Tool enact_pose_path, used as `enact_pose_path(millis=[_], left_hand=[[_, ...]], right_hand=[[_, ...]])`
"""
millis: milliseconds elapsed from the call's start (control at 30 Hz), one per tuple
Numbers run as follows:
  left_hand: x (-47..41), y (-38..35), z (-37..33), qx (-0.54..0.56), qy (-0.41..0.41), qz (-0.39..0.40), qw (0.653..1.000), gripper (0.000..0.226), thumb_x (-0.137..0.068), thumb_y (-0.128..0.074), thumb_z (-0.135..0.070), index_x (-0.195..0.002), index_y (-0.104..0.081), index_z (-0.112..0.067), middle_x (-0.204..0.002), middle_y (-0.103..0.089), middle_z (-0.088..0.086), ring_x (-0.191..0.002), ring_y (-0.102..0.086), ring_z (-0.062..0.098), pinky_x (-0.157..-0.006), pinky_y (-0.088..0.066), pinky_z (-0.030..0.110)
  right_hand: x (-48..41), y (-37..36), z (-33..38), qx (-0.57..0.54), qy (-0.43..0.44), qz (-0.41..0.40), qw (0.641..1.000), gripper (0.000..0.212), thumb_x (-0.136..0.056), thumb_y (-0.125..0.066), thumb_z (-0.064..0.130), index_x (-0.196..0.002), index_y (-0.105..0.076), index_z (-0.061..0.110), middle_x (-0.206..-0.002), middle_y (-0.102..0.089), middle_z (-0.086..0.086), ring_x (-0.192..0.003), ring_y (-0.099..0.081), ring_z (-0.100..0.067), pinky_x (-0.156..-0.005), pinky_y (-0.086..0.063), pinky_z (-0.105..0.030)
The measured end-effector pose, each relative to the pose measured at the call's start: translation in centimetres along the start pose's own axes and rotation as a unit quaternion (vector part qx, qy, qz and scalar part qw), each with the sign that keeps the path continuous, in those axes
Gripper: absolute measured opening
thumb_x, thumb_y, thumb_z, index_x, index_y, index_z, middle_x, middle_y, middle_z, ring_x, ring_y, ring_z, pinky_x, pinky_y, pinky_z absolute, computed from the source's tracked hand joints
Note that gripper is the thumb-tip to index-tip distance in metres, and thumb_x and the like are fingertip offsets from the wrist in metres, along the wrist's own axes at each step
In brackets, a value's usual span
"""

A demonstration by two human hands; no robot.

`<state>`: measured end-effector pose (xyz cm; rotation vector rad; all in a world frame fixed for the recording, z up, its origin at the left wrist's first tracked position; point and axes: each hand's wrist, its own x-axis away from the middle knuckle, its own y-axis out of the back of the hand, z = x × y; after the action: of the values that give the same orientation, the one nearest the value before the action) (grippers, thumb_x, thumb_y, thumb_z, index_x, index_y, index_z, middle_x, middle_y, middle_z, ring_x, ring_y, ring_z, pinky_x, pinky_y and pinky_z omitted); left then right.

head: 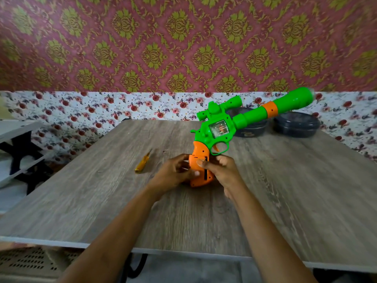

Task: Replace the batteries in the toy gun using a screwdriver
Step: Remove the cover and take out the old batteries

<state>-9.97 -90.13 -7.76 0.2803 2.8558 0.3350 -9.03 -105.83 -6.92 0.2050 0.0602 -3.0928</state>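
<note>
A green toy gun (221, 127) with an orange grip (201, 160) stands tilted over the middle of the wooden table (295, 190), barrel pointing up and to the right. My left hand (173, 172) grips the orange grip from the left, fingers curled round it. From the right, my right hand (222, 170) holds the same grip, its thumb lying across the grip's side. A yellow screwdriver (142, 162) lies on the table to the left of my hands, untouched. No batteries show.
Two dark round lidded containers (295, 124) sit at the table's far right, behind the gun's barrel. A white shelf unit (16, 152) stands left of the table. Patterned wall behind.
</note>
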Motion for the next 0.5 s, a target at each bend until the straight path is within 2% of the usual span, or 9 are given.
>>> enact_pose_path(millis=[167,267,367,500], left_hand=[[-0.02,-0.28,0.27,-0.018,-0.013,-0.011,1.000,0.033,-0.084,-0.064,0.001,-0.116,-0.057,-0.003,-0.094,-0.066,0.000,-0.078,-0.064,-0.005,-0.066,-0.051,0.014],[0.10,-0.27,0.38,-0.010,-0.010,-0.018,1.000,0.035,-0.085,-0.064,-0.001,-0.119,-0.055,0.000,-0.102,-0.066,0.008,-0.085,-0.065,0.006,-0.072,-0.055,0.020],[0.31,-0.23,0.44,0.019,0.002,-0.025,1.000,0.035,-0.084,-0.065,-0.004,-0.118,-0.056,-0.004,-0.104,-0.066,0.009,-0.090,-0.064,0.014,-0.077,-0.056,0.024],[0.36,-0.17,0.71,0.027,0.013,-0.029,0.999,0.031,-0.081,-0.069,-0.011,-0.109,-0.059,-0.019,-0.103,-0.068,0.004,-0.094,-0.065,0.017,-0.081,-0.055,0.032]], right_hand=[[-0.05,-0.16,-0.15,0.027,0.015,-0.017,0.999,0.016,-0.075,-0.073,0.011,-0.090,-0.069,0.011,-0.080,-0.069,0.000,-0.065,-0.062,-0.004,-0.061,-0.049,-0.015],[0.17,-0.26,0.17,0.024,0.009,0.009,1.000,0.005,-0.080,-0.069,0.016,-0.084,-0.066,0.015,-0.071,-0.064,0.006,-0.059,-0.058,0.002,-0.057,-0.045,-0.012],[0.17,-0.06,0.42,0.020,-0.003,0.036,0.999,0.015,-0.084,-0.062,0.007,-0.099,-0.065,0.005,-0.077,-0.064,0.003,-0.070,-0.058,-0.007,-0.067,-0.047,-0.021],[0.44,0.04,0.56,0.019,0.007,0.040,0.999,0.020,-0.082,-0.063,0.002,-0.102,-0.064,0.002,-0.083,-0.065,-0.002,-0.071,-0.060,-0.008,-0.063,-0.050,-0.014]])
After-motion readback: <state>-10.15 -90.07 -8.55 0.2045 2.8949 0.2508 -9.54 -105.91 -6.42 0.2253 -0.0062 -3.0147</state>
